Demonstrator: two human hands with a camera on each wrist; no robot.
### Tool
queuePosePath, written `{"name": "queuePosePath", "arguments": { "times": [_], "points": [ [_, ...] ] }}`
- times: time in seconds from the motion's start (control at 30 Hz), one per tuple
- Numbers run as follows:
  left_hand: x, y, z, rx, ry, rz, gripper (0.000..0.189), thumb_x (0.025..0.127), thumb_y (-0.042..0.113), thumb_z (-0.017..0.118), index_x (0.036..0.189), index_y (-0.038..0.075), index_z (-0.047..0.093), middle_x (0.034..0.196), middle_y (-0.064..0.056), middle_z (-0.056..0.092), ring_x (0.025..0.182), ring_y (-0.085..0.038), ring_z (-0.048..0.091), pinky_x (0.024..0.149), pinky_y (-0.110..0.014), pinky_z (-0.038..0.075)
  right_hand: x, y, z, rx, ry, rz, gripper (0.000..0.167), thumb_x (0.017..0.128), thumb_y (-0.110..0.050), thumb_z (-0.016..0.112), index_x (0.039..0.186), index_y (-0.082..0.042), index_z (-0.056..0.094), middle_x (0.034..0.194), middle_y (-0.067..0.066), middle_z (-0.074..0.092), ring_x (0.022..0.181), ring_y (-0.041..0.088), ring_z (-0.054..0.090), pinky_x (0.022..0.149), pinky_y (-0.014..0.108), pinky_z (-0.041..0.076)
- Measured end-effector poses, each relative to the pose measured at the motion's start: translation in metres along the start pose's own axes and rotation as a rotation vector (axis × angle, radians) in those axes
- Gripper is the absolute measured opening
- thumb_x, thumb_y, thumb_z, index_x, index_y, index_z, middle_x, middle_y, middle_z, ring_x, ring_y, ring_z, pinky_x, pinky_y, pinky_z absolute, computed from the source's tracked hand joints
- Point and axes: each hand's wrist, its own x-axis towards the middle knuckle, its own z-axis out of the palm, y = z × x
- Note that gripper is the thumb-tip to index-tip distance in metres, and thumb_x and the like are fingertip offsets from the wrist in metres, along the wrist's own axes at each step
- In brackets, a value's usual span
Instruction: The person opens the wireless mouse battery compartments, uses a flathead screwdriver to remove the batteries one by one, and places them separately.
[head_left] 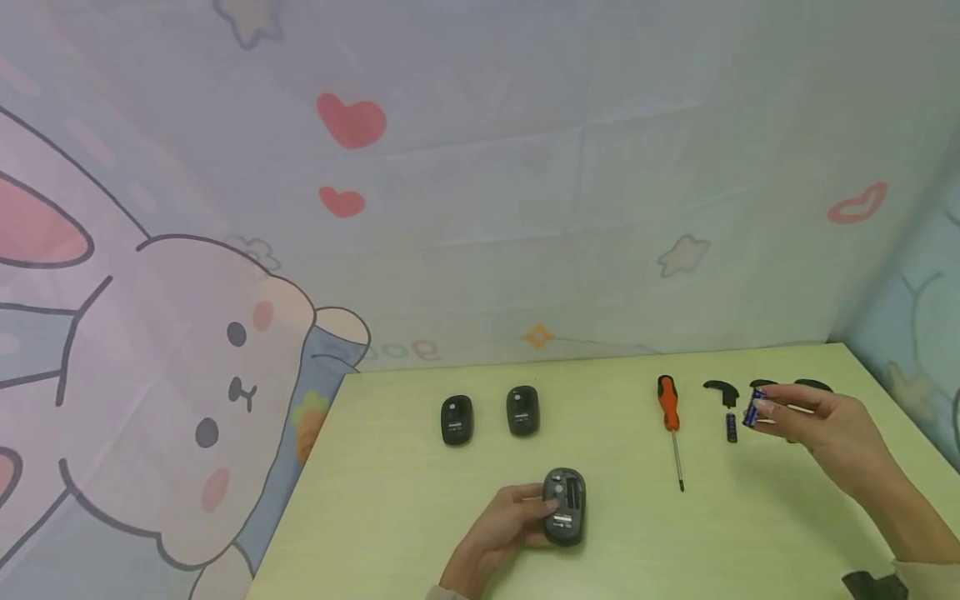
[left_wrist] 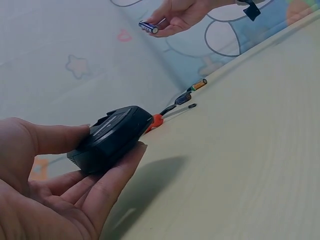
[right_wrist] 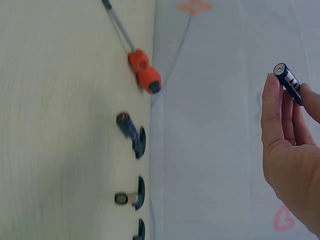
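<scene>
My left hand (head_left: 510, 525) grips a dark computer mouse (head_left: 566, 507) above the table, underside up, its narrow battery slot uncovered. In the left wrist view the thumb presses one side of the mouse (left_wrist: 112, 137) while fingers support it from below. Off to the right, my right hand (head_left: 832, 429) pinches a blue battery (head_left: 754, 408) between thumb and fingertips, raised over the table. The right wrist view shows one end of that battery (right_wrist: 286, 80). Below it on the table lies another blue battery (head_left: 731, 427), beside a black curved cover (head_left: 723, 391).
Two more dark mice (head_left: 457, 419) lie underside up at the back left. An orange-handled screwdriver (head_left: 669, 404) is right of centre. Two other black covers (head_left: 813, 384) sit near the back edge, one with a battery (right_wrist: 121, 198) by it. A printed cloth (head_left: 480, 208) hangs behind the table.
</scene>
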Motion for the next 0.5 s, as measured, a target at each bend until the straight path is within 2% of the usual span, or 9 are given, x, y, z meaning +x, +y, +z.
{"name": "queuePosePath", "arguments": {
  "times": [0.1, 0.3, 0.5],
  "points": [
    [0.000, -0.002, 0.000, -0.005, -0.002, -0.005, 0.048, 0.100, 0.014, 0.068, 0.143, -0.003, 0.060, 0.128, -0.020, 0.075, 0.109, -0.027, 0.078, 0.090, -0.039, 0.066, 0.001, 0.006, -0.012, 0.062, 0.034, -0.005, 0.024, 0.105, -0.013, 0.065, 0.128, -0.012, 0.071, 0.119, -0.028, 0.064, 0.091, 0.003, 0.079, 0.078, 0.016, 0.062],
    [-0.001, 0.000, 0.000, -0.007, -0.003, -0.001, 0.047, 0.100, 0.014, 0.068, 0.143, -0.003, 0.060, 0.127, -0.021, 0.075, 0.107, -0.026, 0.078, 0.089, -0.039, 0.066, 0.005, 0.023, -0.034, 0.332, 0.046, -0.019, 0.023, 0.103, -0.002, 0.063, 0.117, -0.015, 0.077, 0.109, -0.016, 0.076, 0.089, 0.006, 0.079, 0.080, 0.018, 0.064],
    [0.000, 0.001, 0.001, -0.021, -0.007, -0.001, 0.047, 0.100, 0.014, 0.068, 0.143, -0.003, 0.060, 0.126, -0.021, 0.075, 0.107, -0.026, 0.078, 0.090, -0.040, 0.066, 0.007, 0.041, -0.045, 0.441, 0.056, -0.031, 0.024, 0.104, -0.001, 0.061, 0.110, -0.017, 0.078, 0.105, -0.013, 0.079, 0.087, 0.007, 0.078, 0.076, 0.022, 0.065]
  ]
}}
